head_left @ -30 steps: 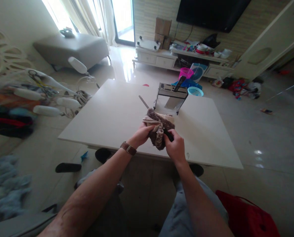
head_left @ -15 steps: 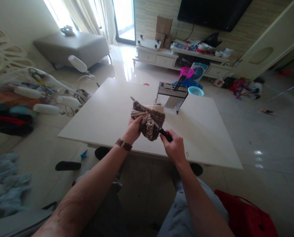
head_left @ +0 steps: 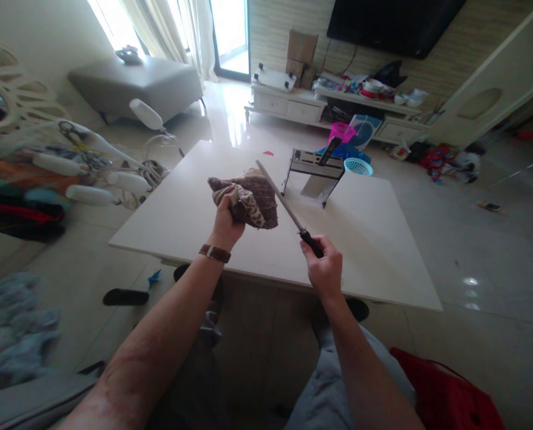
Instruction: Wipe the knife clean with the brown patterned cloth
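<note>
My left hand [head_left: 227,226] is closed around a bunched brown and cream cloth [head_left: 262,200], holding it up over the white table. The black handle of a honing steel [head_left: 288,209] is gripped in my right hand [head_left: 325,266]. Its long grey rod slants up and to the left, beside the cloth's right side and apart from my left fingers. Beyond the rod stands a knife block [head_left: 315,160] with clear sides. A black-handled knife [head_left: 330,150] is in one of its slots.
The white table [head_left: 373,251] spreads out before me, with a small red piece [head_left: 268,153] near its far edge. Pink [head_left: 341,131] and light blue baskets [head_left: 358,167] stand behind it. A white lamp [head_left: 145,113] with several arms is at the left; a red bag [head_left: 445,388] is at the lower right.
The honing steel was wrapped in the cloth half a second ago; now its rod is out. My left hand moved left with the cloth, my right hand slightly right with the steel.
</note>
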Available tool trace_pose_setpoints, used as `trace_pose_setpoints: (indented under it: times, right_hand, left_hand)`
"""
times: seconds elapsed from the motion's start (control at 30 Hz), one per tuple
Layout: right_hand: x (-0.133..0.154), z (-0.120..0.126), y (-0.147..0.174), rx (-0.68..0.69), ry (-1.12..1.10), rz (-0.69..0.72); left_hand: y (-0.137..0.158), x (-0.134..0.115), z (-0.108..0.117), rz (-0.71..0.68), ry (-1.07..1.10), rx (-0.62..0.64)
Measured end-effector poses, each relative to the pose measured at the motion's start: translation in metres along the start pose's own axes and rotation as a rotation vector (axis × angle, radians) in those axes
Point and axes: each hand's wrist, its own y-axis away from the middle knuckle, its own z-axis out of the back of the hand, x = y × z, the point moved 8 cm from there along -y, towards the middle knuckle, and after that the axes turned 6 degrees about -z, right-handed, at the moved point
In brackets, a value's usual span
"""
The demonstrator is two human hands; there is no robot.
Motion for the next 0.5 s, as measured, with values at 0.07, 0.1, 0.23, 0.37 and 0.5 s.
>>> trace_pose_setpoints:
  times: [0.07, 0.1, 0.23, 0.37, 0.5]
  right_hand:
    - [0.000, 0.001, -0.001, -0.019, -0.015, 0.000]
    - [0.000, 0.000, -0.001, -0.019, -0.010, 0.001]
    - [0.002, -0.014, 0.002, 0.013, 0.053, 0.014]
    - [0.008, -0.027, 0.007, 0.073, 0.081, 0.065]
    - [0.010, -0.028, 0.007, 0.076, 0.060, 0.073]
  left_hand:
    - [0.009, 0.002, -0.010, 0.014, 0.000, 0.029]
    - [0.014, 0.003, -0.016, 0.036, 0.000, 0.058]
    - [0.034, 0.016, -0.031, 0.175, 0.024, 0.161]
    - [0.051, 0.033, -0.037, 0.335, 0.005, 0.221]
    - [0.057, 0.049, -0.038, 0.413, -0.048, 0.261]
